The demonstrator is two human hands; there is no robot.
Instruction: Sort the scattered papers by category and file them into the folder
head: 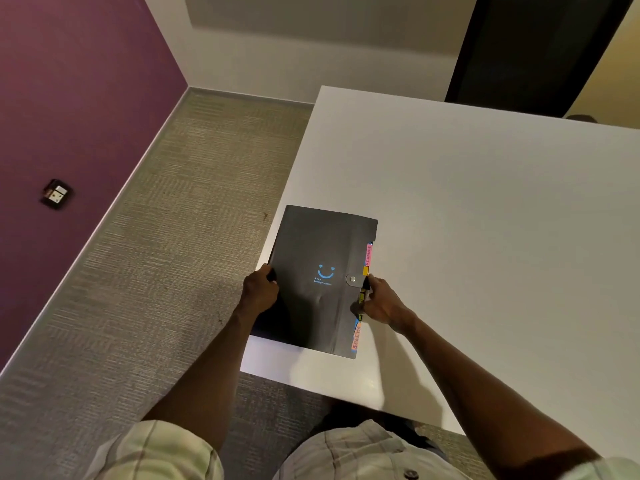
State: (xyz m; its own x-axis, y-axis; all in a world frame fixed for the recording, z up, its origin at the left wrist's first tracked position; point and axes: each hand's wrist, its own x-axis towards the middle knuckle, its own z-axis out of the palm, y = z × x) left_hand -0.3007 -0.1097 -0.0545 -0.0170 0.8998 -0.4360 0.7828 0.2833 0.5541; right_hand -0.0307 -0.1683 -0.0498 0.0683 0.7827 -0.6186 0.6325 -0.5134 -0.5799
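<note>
- I see a black folder (318, 282) lying shut on the white table (485, 209), at 7 o'clock, near the corner edge.
- Left hand (259, 289) grips folder's spine at 9 o'clock.
- Right hand (379, 301) pinches tab edge by snap strap (355, 280), 3 o'clock.
- No loose papers in view.
- Risk, imo: folder overhangs the edge w/ a tug, slips to the carpet (180, 237).

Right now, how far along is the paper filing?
No loose papers show on the white table. The black folder lies closed, strap snapped. The left hand grips its left edge; the right hand holds the tabbed edge. Filing looks finished or not begun; I cannot tell which.
</note>
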